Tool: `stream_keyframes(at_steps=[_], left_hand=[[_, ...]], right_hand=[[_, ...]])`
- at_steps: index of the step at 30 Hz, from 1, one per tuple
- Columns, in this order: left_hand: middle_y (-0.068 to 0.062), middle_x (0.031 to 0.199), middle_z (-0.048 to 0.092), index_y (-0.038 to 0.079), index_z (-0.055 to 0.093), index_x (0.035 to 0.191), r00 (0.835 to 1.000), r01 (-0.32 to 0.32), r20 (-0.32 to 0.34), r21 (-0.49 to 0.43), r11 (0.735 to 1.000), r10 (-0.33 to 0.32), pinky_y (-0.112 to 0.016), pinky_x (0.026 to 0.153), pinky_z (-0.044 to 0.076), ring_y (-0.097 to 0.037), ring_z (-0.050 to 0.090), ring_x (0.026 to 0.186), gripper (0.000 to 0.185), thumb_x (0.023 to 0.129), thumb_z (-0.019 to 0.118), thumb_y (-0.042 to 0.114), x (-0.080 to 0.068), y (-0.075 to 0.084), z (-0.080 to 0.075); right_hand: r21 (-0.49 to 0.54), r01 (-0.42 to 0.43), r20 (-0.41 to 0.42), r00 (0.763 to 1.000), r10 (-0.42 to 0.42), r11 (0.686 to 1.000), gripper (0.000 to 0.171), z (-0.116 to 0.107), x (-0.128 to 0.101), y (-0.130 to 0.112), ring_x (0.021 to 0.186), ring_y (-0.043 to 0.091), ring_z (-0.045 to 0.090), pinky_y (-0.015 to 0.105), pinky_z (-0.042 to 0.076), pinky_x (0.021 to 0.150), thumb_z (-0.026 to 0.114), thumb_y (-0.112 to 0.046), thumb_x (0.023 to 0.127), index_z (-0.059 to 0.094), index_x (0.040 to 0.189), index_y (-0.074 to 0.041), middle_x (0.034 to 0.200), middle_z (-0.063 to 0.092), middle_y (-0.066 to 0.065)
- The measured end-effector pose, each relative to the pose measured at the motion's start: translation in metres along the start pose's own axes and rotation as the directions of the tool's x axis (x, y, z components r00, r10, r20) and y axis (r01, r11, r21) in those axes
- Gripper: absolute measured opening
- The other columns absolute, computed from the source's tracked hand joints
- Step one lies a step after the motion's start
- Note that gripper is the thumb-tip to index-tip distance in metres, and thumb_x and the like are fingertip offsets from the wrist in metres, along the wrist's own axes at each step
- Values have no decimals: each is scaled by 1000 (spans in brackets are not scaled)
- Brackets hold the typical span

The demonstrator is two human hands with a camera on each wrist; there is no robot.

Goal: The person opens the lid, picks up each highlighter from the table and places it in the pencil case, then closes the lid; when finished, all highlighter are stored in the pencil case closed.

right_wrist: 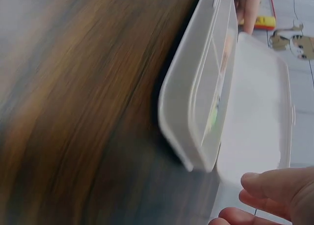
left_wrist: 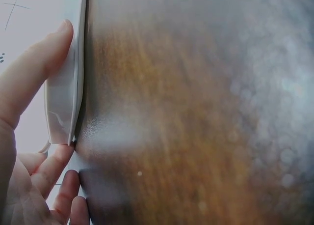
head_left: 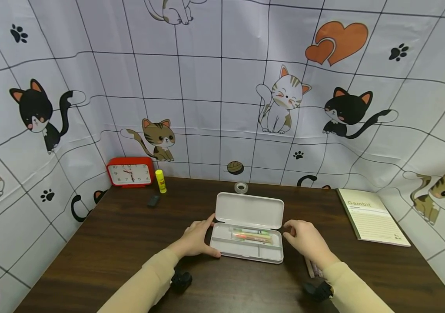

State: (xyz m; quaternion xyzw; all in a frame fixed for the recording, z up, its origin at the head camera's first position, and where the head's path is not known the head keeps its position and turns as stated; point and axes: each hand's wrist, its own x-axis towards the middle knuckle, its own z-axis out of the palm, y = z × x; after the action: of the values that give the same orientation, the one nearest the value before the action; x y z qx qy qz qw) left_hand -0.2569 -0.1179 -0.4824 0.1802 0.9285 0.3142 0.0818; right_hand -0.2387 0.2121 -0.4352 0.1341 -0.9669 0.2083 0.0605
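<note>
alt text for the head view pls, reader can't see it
An open white pencil case with pens inside lies on a dark wood table; the left hand touches its left end and the right hand is at its right end. Behind stand a red clock, glue stick and tape roll; a notebook lies right.

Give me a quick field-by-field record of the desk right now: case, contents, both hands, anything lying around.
case: white pencil case, lid open and upright, mid-desk
contents: a few pens in the rear compartment
left hand: left hand touches the case's left end, fingers straight
right hand: right hand is at the case's right end, fingers loosely curled; contact unclear
under right hand: thin sticks, partly hidden
behind case: tape roll
far left: red clock, glue stick, small dark object
right: notebook
surface: dark wooden table
</note>
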Motion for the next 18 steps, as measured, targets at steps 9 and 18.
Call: stream_keyframes(at_steps=[9,18], left_hand=[[-7,137,50,5,22,151,1000,5,-6,3,1000,-5,-60,102,26,-36,34,129,118,60,87,46,-1,1,0],[-7,138,50,6,21,151,1000,9,-4,2,1000,-9,-60,102,26,-36,34,129,119,61,87,46,1,1,1]], right_hand=[[-3,-56,0,998,56,998,18,-12,-17,36,58,11,48,28,41,53,67,-8,85,68,99,2,68,56,-1],[-24,-110,9,994,110,994,17,-18,-32,64,58,13,44,27,36,51,67,-6,83,67,96,5,69,53,0]])
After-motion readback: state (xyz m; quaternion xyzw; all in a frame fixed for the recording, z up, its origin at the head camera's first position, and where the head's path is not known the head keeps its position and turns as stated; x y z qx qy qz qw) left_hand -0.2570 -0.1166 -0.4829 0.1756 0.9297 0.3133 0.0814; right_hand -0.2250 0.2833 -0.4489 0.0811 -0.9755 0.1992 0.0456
